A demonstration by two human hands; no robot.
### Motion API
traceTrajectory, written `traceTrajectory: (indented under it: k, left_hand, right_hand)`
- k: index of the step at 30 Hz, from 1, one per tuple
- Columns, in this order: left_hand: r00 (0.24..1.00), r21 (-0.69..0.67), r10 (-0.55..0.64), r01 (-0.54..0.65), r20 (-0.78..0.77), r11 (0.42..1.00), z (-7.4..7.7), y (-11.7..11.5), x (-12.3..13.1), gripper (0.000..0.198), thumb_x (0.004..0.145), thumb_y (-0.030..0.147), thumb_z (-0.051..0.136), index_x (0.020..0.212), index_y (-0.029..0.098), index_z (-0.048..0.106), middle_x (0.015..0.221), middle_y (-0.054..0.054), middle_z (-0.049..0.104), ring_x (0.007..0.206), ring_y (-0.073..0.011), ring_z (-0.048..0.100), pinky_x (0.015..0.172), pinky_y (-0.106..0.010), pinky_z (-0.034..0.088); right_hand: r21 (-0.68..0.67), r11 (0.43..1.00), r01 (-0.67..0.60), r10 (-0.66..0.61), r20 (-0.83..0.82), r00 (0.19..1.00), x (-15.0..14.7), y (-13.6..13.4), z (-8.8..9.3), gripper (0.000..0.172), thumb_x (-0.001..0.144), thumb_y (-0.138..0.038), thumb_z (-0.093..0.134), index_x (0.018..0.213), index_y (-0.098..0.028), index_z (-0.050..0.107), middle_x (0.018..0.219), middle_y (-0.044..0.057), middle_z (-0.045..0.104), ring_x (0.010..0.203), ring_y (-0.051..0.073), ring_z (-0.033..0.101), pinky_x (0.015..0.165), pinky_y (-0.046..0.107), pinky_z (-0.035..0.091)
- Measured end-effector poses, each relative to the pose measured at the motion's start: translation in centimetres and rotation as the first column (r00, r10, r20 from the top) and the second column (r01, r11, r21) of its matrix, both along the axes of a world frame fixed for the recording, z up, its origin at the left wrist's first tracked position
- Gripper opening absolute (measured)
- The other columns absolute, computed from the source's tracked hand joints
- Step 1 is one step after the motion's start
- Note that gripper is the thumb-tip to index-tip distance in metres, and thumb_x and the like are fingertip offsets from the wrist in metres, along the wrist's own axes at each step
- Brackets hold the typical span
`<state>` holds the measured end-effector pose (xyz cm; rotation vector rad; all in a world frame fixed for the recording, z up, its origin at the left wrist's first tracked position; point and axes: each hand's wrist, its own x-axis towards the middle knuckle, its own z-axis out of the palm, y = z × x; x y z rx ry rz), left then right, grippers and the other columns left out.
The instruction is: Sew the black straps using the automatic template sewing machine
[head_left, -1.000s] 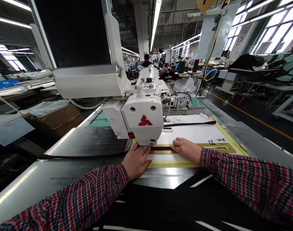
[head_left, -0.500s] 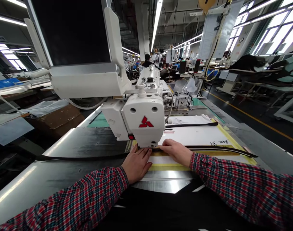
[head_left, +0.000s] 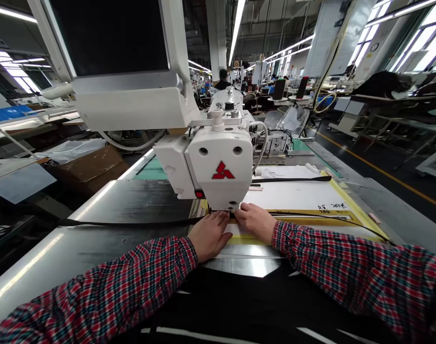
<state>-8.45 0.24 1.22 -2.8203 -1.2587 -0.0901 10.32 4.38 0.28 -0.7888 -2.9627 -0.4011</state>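
A long black strap [head_left: 139, 223] runs across the metal table, under the white sewing machine head [head_left: 221, 160] with its red logo. My left hand [head_left: 209, 236] lies palm down on the strap just left of and below the head, fingers flat and thumb apart. Close by on the right, my right hand [head_left: 255, 222] has its fingers bent and closed on the strap; the fingertips are partly hidden under the head. To its right the strap shows narrow, turned on edge. The needle area is hidden behind the head and fingers.
A white template sheet [head_left: 296, 193] with yellow tape edges lies right of the head, a second black strap [head_left: 292, 179] across it. A dark screen [head_left: 108, 38] hangs at upper left. Black cloth [head_left: 239, 301] is nearest me. A cardboard box [head_left: 89, 167] stands left.
My right hand has moved in closer to my left and closed on the strap. The right end of the strap has turned from flat to narrow. The view has shifted slightly.
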Motion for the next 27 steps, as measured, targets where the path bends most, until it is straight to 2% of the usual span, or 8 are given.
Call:
traceTrajectory:
  k: [4, 10, 13, 18, 24, 27]
  left_hand:
    - [1.000, -0.012, -0.004, 0.004, -0.018, 1.000, -0.2, 0.1, -0.2, 0.042, 0.091, 0.032, 0.040, 0.123, 0.003, 0.045, 0.126, -0.018, 0.047, 0.118, -0.0274, 0.041, 0.102, -0.040, 0.032]
    - [0.999, 0.027, -0.035, 0.035, -0.014, 0.999, -0.1, 0.2, -0.3, 0.041, 0.090, 0.030, 0.041, 0.121, 0.003, 0.046, 0.125, -0.019, 0.048, 0.118, -0.0276, 0.043, 0.103, -0.042, 0.032]
    - [0.999, 0.037, -0.029, 0.029, -0.013, 0.999, -0.2, 0.1, -0.3, 0.042, 0.090, 0.029, 0.040, 0.122, 0.002, 0.045, 0.125, -0.020, 0.049, 0.118, -0.0271, 0.044, 0.102, -0.042, 0.034]
    - [0.999, 0.034, -0.017, 0.019, -0.037, 0.999, -0.5, 0.2, -0.3, 0.045, 0.092, 0.031, 0.037, 0.124, 0.000, 0.044, 0.127, -0.020, 0.047, 0.118, -0.0275, 0.043, 0.101, -0.042, 0.034]
    - [0.999, 0.033, -0.014, 0.016, -0.044, 0.999, -0.5, 0.3, -0.4, 0.046, 0.093, 0.032, 0.035, 0.125, 0.001, 0.043, 0.128, -0.020, 0.046, 0.119, -0.0271, 0.042, 0.102, -0.041, 0.033]
    - [0.998, 0.017, -0.011, 0.012, -0.062, 1.000, -0.2, 0.2, -0.3, 0.046, 0.092, 0.031, 0.036, 0.125, 0.001, 0.043, 0.129, -0.020, 0.046, 0.119, -0.0268, 0.043, 0.101, -0.041, 0.034]
  right_hand:
    - [0.076, 0.997, 0.026, -0.030, 0.047, 0.998, -0.6, -0.9, -0.3, 0.020, 0.088, -0.013, 0.046, 0.090, -0.007, 0.064, 0.095, 0.014, 0.052, 0.085, 0.025, 0.044, 0.066, 0.036, 0.043]
    - [0.059, 0.997, 0.055, -0.058, 0.063, 0.996, -0.8, -1.2, 0.4, 0.018, 0.087, -0.013, 0.046, 0.090, -0.010, 0.064, 0.096, 0.015, 0.054, 0.087, 0.025, 0.045, 0.066, 0.035, 0.043]
    - [0.076, 0.995, 0.066, -0.072, 0.078, 0.994, 0.5, -1.2, 0.7, 0.018, 0.087, -0.013, 0.047, 0.093, -0.010, 0.063, 0.094, 0.012, 0.054, 0.085, 0.024, 0.045, 0.066, 0.034, 0.043]
    - [0.053, 0.997, 0.063, -0.066, 0.066, 0.996, 3.2, -1.1, 0.0, 0.017, 0.088, -0.011, 0.047, 0.093, -0.009, 0.063, 0.097, 0.012, 0.053, 0.082, 0.024, 0.042, 0.068, 0.035, 0.042]
    - [0.031, 0.998, 0.047, -0.049, 0.079, 0.996, 3.7, -0.7, 0.0, 0.017, 0.089, -0.012, 0.048, 0.096, -0.007, 0.062, 0.098, 0.012, 0.053, 0.083, 0.024, 0.041, 0.072, 0.036, 0.042]
    - [0.047, 0.998, 0.043, -0.048, 0.110, 0.993, 5.0, -0.7, 0.0, 0.018, 0.088, -0.011, 0.047, 0.100, -0.008, 0.061, 0.102, 0.011, 0.052, 0.084, 0.024, 0.041, 0.072, 0.035, 0.042]
